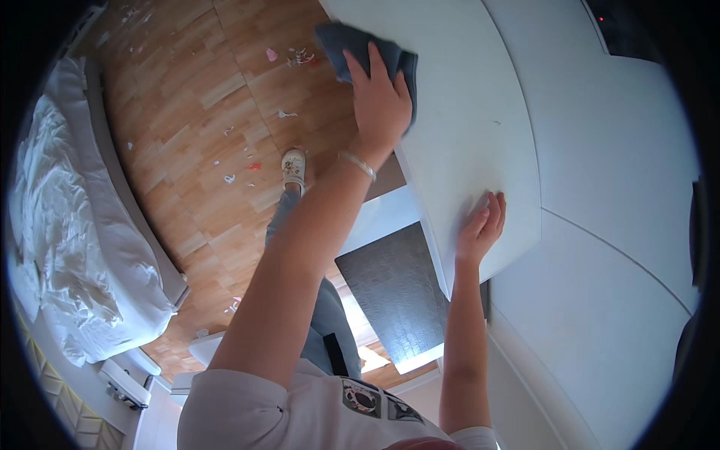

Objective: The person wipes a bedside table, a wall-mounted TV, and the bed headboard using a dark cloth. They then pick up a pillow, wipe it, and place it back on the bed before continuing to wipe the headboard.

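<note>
My left hand (382,107) lies with spread fingers on a folded dark blue-grey cloth (343,42), which it holds at the left edge of a long white top (461,112). Part of the cloth reaches past that edge, over the floor. Lower on the same white top rests my right hand (482,228), its fingers together and slightly bent, with nothing seen in it. A small dark mark (496,122) shows on the white surface between the two hands.
White panels (596,169) border the top at the right. A dark textured panel (394,292) is below it. Scraps of paper (301,56) litter the wood-pattern floor (191,124) around my shoe (293,169). A bed with white bedding (73,236) stands at the left.
</note>
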`<act>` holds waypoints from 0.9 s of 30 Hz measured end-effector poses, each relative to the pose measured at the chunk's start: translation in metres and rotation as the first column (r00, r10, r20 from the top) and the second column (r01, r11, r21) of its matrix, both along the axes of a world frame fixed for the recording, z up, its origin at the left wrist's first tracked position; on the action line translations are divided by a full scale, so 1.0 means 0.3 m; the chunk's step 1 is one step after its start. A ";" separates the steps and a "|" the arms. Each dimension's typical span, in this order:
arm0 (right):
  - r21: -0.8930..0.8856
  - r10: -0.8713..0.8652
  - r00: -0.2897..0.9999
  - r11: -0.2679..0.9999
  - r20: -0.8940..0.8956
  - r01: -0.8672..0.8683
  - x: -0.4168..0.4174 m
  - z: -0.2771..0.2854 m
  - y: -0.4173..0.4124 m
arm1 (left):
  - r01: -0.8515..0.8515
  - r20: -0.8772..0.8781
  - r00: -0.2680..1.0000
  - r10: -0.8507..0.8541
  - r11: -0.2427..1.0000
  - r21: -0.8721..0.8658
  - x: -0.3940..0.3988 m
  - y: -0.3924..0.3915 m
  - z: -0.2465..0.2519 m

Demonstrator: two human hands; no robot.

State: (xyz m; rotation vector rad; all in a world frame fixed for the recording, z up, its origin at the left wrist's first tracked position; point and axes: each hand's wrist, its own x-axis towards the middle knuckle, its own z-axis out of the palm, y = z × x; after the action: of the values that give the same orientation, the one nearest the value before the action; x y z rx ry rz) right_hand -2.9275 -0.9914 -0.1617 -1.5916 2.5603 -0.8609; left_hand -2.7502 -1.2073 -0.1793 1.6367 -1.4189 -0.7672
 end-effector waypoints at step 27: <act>0.442 -0.305 0.952 0.855 0.010 0.269 0.431 0.057 -0.725 | 0.707 0.431 0.683 -0.589 0.681 -0.189 0.165 -0.358 0.067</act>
State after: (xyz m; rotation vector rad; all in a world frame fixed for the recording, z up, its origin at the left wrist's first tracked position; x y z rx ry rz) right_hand -2.7981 -1.2089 -0.1447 -1.0452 2.7153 -0.3007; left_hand -2.7007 -1.3146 -0.1591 0.9777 -2.3204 -0.5744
